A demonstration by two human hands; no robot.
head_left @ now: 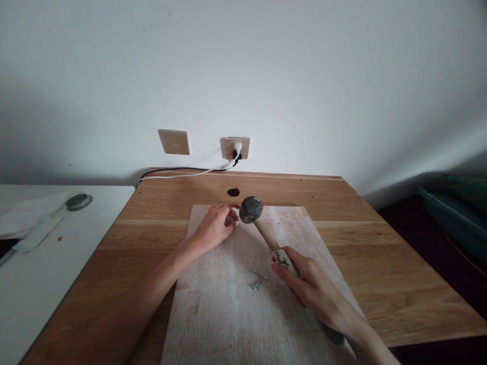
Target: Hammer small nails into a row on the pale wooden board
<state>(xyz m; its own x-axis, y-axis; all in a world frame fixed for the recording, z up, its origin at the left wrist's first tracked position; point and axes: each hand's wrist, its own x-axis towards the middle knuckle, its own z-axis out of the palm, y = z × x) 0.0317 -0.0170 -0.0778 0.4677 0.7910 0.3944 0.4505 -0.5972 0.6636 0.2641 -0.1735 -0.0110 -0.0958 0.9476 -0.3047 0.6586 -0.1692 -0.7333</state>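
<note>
My right hand (304, 279) is wrapped round the handle of a rubber mallet (251, 210), whose dark, worn head is at the far end of a pale wooden shaft. The head is close beside the fingertips of my left hand (216, 225). Thumb and fingers of that left hand are curled together in a pinch over the far part of a whitish wooden board (213, 299); whatever is between them is too small to make out. A few loose metal nails (257, 284) lie on the board between my hands.
The board lies on a wooden desk (380, 284) with a round cable hole (233, 192). Plugged cables (182, 175) run from a wall socket (228, 147) along the back. A white table (76, 248) stands left; dark cushions (456, 218) are at right.
</note>
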